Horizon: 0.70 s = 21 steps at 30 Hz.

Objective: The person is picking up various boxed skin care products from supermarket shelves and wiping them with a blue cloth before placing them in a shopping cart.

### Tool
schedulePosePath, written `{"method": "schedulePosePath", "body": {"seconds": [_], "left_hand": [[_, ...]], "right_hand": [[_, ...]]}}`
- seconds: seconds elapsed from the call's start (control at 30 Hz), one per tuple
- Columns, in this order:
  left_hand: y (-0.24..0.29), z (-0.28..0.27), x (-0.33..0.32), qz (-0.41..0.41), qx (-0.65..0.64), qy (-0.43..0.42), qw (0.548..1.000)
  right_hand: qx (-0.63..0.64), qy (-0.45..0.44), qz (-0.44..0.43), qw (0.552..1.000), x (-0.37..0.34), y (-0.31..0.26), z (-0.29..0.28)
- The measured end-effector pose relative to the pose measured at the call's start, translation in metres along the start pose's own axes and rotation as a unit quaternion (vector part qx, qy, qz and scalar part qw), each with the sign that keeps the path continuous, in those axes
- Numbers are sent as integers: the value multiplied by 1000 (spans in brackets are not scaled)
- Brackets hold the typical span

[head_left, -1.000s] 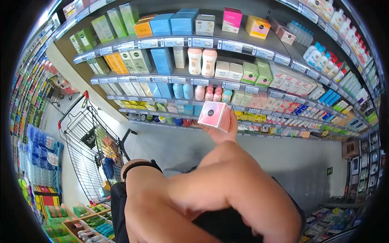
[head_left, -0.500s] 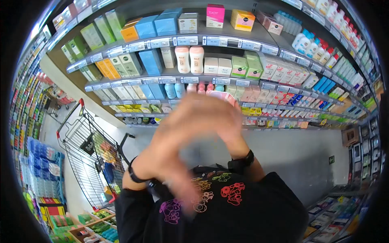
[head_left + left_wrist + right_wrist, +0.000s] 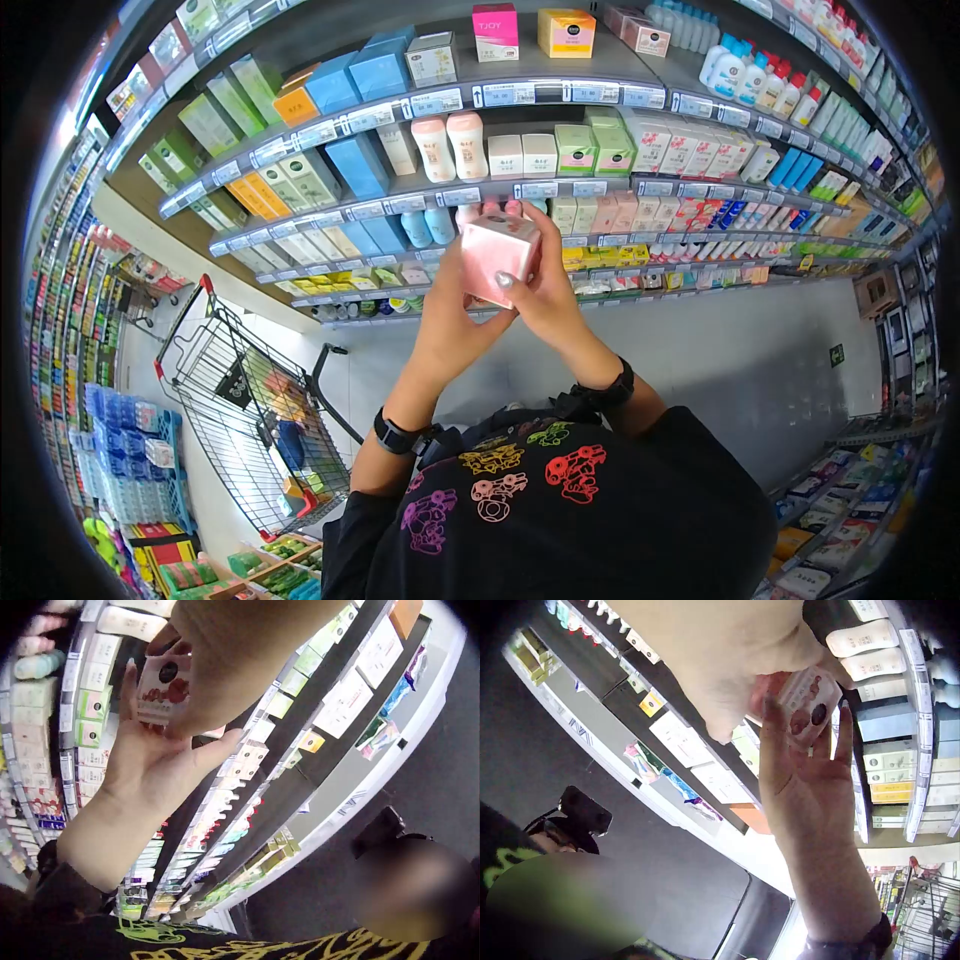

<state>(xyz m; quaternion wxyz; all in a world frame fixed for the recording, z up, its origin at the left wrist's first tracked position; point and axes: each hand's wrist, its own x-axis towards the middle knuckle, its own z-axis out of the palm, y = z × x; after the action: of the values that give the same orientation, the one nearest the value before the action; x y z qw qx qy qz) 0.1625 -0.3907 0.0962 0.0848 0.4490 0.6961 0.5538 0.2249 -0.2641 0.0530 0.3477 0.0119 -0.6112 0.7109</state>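
A wire shopping cart [image 3: 238, 432] stands beside stocked shelves [image 3: 540, 96], with blue packs [image 3: 122, 455] stacked near it.

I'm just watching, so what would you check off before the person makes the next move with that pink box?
1. Left hand on the pink box: ok, it holds one side.
2. Right hand on it too: ok, its fingers hold the opposite side.
3. Box over the shopping cart: not ok, the cart stands off to the person's left.
4. Shelf room, should it go there: ok, bare surface shows on the upper shelf beside the yellow box.
5. Small print readable: cannot tell, too small here.
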Motion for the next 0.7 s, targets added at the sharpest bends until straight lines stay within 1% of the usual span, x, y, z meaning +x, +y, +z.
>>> {"method": "schedulePosePath", "body": {"seconds": [0.03, 0.13, 0.23, 0.33, 0.43, 0.53, 0.63, 0.7], "left_hand": [[0, -1, -1, -6, 10, 10, 1000], [-4, -1, -1, -13, -74, 13, 997], [-21, -2, -2, 12, -102, 8, 995], [-21, -3, -5, 13, -148, 26, 989], [-20, -6, -7, -34, -233, 11, 972], [-28, -12, -5, -18, -200, -5, 980], [-38, -12, -8, -11, -190, -5, 982], [-39, -14, -9, 5, -152, -8, 988]], "right_hand": [[-21, -8, -10, 1000, -1, -5, 3], [-71, -39, -36, 996, -4, -11, 6], [-3, -49, -43, 998, -7, -21, 11], [23, -53, -76, 995, -8, -22, 15], [46, -85, -107, 989, -10, -21, 11], [29, -94, -145, 984, -9, -22, 9], [-51, -109, -173, 978, -8, -21, 4], [-35, -98, -161, 981, -9, -20, 3]]}}
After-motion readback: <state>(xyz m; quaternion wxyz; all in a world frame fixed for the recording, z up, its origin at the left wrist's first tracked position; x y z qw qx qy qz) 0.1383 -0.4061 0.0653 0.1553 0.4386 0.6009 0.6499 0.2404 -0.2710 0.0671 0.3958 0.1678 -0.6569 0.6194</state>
